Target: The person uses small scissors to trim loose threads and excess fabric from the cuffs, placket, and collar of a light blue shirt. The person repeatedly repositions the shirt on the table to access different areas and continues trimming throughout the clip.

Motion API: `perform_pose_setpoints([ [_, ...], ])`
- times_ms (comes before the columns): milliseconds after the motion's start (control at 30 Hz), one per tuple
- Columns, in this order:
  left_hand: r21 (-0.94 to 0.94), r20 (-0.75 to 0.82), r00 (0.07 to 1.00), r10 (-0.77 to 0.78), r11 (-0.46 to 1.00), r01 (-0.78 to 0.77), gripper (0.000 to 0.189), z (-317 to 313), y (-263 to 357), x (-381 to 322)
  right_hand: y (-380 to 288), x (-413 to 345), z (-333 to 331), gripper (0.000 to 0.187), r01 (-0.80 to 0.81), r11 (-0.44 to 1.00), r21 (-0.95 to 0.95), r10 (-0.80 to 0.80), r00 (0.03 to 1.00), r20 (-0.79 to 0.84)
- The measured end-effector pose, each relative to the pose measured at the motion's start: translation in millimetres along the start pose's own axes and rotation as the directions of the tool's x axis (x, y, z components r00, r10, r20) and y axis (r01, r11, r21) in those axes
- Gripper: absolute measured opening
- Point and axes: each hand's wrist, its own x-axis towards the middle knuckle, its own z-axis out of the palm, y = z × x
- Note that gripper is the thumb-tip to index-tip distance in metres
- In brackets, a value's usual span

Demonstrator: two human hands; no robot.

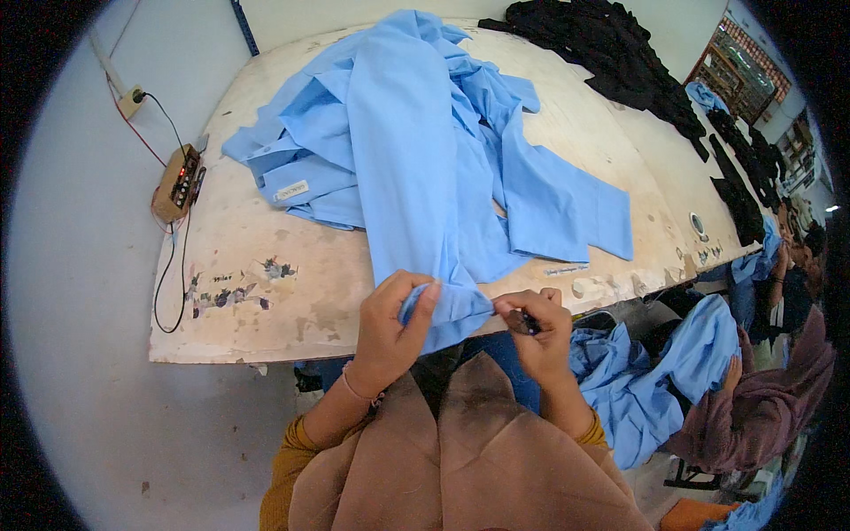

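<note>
A light-blue garment [405,133] lies heaped on the table, and one of its sleeves runs towards me. My left hand [395,332] grips the folded end of that sleeve [451,312] at the table's front edge, thumb on top. At the sleeve end's right corner, my right hand [541,332] pinches the cloth or a thread between thumb and finger; which one I cannot tell. A small dark tool [523,322], perhaps thread snips, is held inside the same hand and mostly hidden by the fingers. Another sleeve [564,206] spreads to the right.
The worn wooden table [319,279] has its front edge before me. A brown box with a lit display [178,184] and cables sits at the left edge. Black garments [604,53] lie at the back right. On the right, a person [750,411] handles light-blue cloth [637,385].
</note>
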Motion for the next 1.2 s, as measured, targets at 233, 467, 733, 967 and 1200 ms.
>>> perform_pose_setpoints([
  [233, -0.105, -0.074, 0.978, -0.196, 0.977, 0.188, 0.021, -7, -7, 0, 11, 15, -17, 0.033, -0.138, 0.985, -0.104, 0.075, 0.884, -0.462],
  [467, -0.073, 0.003, 0.992, 0.125, 0.99, -0.124, 0.012, -5, -13, -13, -14, -1, 10, 0.042, -0.146, 0.957, 0.25, 0.131, 0.988, 0.078],
  [733, 0.342, 0.168, 0.897, 0.41, 0.829, -0.443, 0.039, -8, -28, -29, 10, -18, 25, 0.024, -0.175, 0.744, 0.645, 0.141, 0.985, 0.104],
  [967, 0.257, 0.383, 0.824, 0.419, 0.808, -0.53, 0.041, -22, -13, 7, 3, 9, -1, 0.014, -0.226, 0.833, 0.505, 0.116, 0.964, 0.241],
  [1200, -0.081, 0.355, 0.926, 0.128, 0.991, -0.106, 0.024, -19, -35, 5, 17, 41, 12, 0.016, -0.047, 0.901, 0.431, 0.031, 0.999, 0.043],
])
